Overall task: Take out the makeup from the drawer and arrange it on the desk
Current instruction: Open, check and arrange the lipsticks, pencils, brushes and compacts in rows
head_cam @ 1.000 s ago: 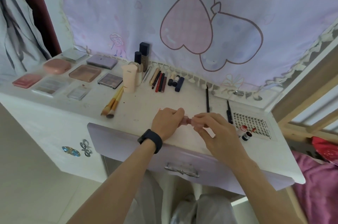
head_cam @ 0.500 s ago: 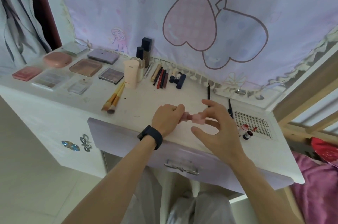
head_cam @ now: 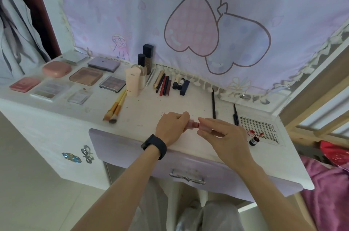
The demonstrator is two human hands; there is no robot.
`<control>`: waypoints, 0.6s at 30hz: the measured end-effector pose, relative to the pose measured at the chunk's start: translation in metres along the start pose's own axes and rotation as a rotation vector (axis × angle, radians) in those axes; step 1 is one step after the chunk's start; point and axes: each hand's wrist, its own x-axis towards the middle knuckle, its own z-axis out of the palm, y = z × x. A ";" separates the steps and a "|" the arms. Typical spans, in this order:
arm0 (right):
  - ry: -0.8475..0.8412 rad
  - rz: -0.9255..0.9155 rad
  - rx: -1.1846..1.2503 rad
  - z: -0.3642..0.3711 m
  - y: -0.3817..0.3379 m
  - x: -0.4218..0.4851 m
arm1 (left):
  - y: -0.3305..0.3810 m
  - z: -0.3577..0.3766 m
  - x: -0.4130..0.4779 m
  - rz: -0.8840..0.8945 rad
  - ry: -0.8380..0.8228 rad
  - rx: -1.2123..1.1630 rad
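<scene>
A small pink lip gloss tube (head_cam: 193, 124) lies between my hands over the front middle of the white desk (head_cam: 143, 110). My left hand (head_cam: 171, 128), with a black wristband, grips the tube's body. My right hand (head_cam: 221, 134) pinches its pale pink cap (head_cam: 204, 127), which sits against the tube's neck. The lilac drawer (head_cam: 132, 153) under my wrists is pushed in. Laid out on the desk are palettes (head_cam: 86, 76), a pink compact (head_cam: 56, 68), two brushes (head_cam: 115, 110), bottles (head_cam: 145, 61), pencils (head_cam: 163, 85) and small lip tubes (head_cam: 180, 84).
Two black liners (head_cam: 213, 104) lie behind my right hand. A lash tray (head_cam: 258, 128) and two small red pots (head_cam: 254, 139) sit at the right end. A pink printed curtain hangs behind the desk. A wooden bed frame and magenta bedding are on the right.
My right hand opened and pulled the cap a little off the tube half a second ago; now it has brought the cap back against the tube's neck. My left hand stayed put.
</scene>
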 end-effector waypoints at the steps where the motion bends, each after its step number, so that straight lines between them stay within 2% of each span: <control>1: 0.006 -0.030 -0.031 0.000 0.001 -0.002 | 0.000 0.000 -0.001 -0.001 -0.012 -0.004; 8: 0.127 -0.160 -0.156 -0.013 0.007 -0.007 | 0.001 -0.003 0.003 -0.044 -0.041 -0.041; 18: 0.008 0.030 -0.078 -0.016 -0.008 -0.008 | -0.003 -0.002 0.001 -0.034 -0.026 0.013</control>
